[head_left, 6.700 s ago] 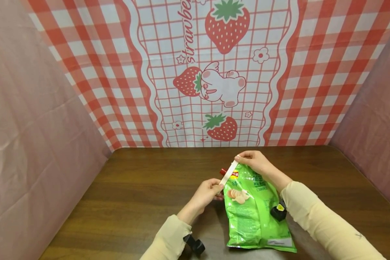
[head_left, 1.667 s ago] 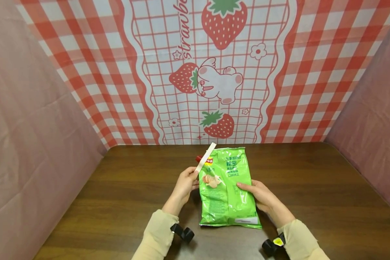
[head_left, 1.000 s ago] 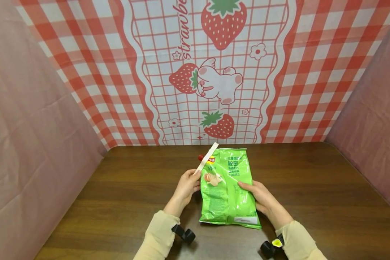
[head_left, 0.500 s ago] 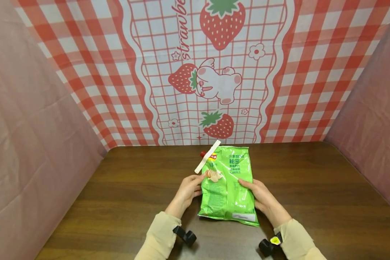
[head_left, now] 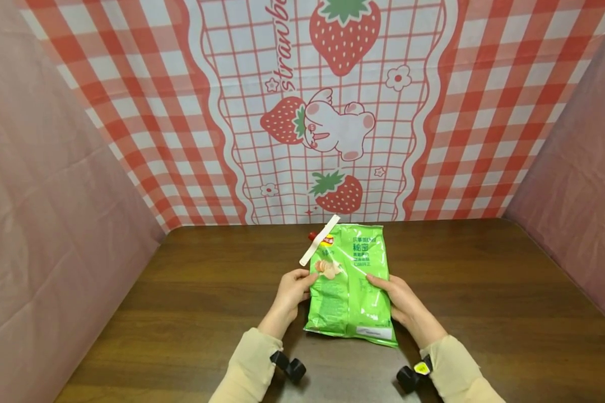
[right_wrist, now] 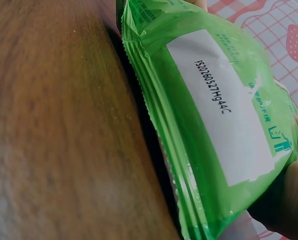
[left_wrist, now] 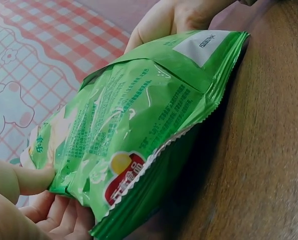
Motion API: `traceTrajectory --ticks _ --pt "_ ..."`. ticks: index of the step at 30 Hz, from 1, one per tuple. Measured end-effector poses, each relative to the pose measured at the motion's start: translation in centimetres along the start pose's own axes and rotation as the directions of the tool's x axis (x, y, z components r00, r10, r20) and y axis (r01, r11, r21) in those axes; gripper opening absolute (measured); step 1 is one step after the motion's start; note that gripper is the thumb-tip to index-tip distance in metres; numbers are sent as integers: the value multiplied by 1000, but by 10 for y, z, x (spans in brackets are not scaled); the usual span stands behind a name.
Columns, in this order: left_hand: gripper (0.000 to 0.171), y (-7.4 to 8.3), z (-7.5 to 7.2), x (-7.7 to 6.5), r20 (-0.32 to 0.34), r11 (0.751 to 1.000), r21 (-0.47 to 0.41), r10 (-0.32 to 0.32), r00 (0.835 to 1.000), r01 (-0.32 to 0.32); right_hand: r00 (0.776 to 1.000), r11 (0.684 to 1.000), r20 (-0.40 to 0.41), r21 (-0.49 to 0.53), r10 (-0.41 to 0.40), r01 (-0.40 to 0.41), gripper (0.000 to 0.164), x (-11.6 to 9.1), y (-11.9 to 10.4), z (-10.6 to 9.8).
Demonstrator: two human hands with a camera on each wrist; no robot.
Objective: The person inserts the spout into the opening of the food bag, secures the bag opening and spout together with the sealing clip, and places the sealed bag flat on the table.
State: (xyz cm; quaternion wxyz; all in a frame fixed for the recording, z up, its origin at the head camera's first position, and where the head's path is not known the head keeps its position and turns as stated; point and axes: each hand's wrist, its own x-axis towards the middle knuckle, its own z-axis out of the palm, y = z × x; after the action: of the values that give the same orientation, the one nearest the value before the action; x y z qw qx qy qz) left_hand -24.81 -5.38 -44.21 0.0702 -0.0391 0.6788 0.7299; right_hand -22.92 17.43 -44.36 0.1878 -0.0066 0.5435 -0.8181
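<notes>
A green chip bag (head_left: 350, 296), back side showing, is held up between both hands over the table. Across its top left corner lies a slim white bag clip (head_left: 320, 239), slanted, both ends jutting past the bag. My left hand (head_left: 287, 294) grips the left edge just below the clip, thumb in front and fingers behind. On the right edge, my right hand (head_left: 408, 305) holds the bag, its thumb on the printed back. The left wrist view shows the bag's crimped bottom seam above the wood. In the right wrist view a white date label (right_wrist: 224, 110) fills much of the bag.
A small red piece (head_left: 312, 236) sticks out behind the clip; what it belongs to is hidden. Brown wooden table (head_left: 191, 313) lies beneath. A checked strawberry cloth (head_left: 333, 112) hangs behind it, with pink cloth (head_left: 65, 196) at the sides.
My right hand has gone from the clip's upper end to the bag's right edge. My left hand has let go of the clip and slid down to the bag's left edge.
</notes>
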Motion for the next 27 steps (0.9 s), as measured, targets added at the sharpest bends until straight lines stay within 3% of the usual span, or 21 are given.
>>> traceTrajectory --ticks 4,11,18,27 --pt "16 2 0 0 -19 999 -40 12 1000 -12 1000 1000 1 10 -4 4 15 1 0 0" --pt "13 2 -1 -2 -47 997 -74 19 999 -23 1000 1000 -9 13 -12 12 13 2 1 0" --pt "7 2 -1 -3 -38 994 -107 6 999 -10 999 999 -20 -19 -27 26 11 2 4 -3" --pt "6 3 -2 -4 -44 993 -115 4 999 -9 998 999 -57 -45 -21 19 19 3 6 1"
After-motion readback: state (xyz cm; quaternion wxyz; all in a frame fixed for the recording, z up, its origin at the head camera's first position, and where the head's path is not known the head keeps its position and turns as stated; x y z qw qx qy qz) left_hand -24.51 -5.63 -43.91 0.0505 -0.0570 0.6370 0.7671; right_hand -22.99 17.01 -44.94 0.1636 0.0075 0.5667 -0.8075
